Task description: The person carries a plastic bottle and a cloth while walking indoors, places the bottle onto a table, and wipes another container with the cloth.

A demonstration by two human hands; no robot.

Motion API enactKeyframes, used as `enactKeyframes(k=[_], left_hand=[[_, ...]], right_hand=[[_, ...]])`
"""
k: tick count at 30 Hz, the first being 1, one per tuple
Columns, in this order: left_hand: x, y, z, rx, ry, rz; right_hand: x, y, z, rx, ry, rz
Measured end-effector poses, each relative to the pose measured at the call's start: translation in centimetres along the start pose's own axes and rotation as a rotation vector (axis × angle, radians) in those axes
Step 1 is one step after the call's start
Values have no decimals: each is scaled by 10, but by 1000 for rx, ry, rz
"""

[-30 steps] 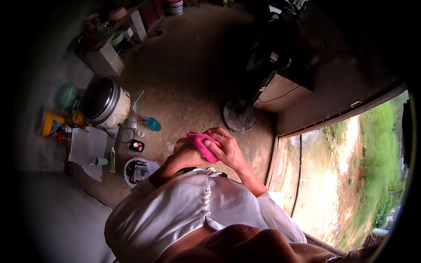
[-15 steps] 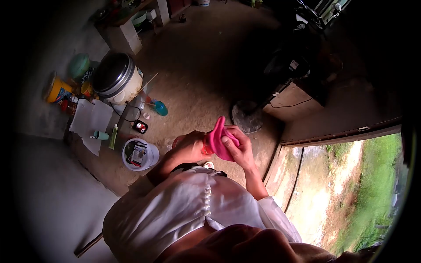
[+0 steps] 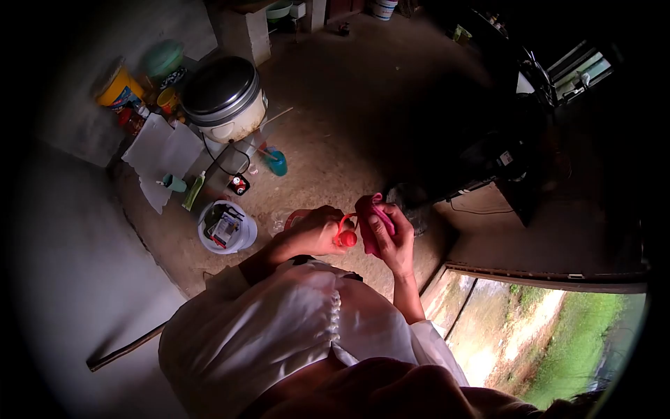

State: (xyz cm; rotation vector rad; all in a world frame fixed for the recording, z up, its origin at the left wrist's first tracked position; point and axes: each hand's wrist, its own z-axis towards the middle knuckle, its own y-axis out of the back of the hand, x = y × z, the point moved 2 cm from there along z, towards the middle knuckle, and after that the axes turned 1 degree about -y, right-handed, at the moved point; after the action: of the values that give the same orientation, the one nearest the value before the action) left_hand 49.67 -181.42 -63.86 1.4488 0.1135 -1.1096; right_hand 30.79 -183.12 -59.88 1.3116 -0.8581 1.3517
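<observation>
As things stand: both hands are raised in front of the white blouse, well apart from the rice cooker [image 3: 225, 98] and on the doorway side of it.
Left hand: the left hand [image 3: 313, 234] is curled closed around a small orange-red piece [image 3: 345, 236], which has a loop and a round knob; what the piece is I cannot tell.
Right hand: the right hand [image 3: 396, 243] is closed on a bunched pink cloth [image 3: 370, 222], with the thumb pressed across the folds.
Contact: cloth and orange-red piece look to be touching, or nearly so.
Doing it well: probably keep the left grip firm and still, and let the cloth-wrapped fingers do the moving. Keep a clean fold facing the piece.
Risk: the small piece could slip and drop to the dirt floor, over towards the white bucket [image 3: 237, 241] that stands just this side of the rice cooker.
</observation>
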Motion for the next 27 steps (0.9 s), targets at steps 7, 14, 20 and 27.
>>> enactKeyframes(k=[7, 14, 20, 27], left_hand=[[38, 32, -12, -206, -124, 74], [73, 78, -25, -227, 52, -49], [92, 86, -32, 36, 159, -139], [96, 115, -34, -341, -36, -89]], right_hand=[[-17, -49, 51, 247, 123, -271], [-56, -58, 76, 108, -240, 217], [-3, -126, 110, 458, 307, -189], [-50, -118, 113, 253, -50, -252]])
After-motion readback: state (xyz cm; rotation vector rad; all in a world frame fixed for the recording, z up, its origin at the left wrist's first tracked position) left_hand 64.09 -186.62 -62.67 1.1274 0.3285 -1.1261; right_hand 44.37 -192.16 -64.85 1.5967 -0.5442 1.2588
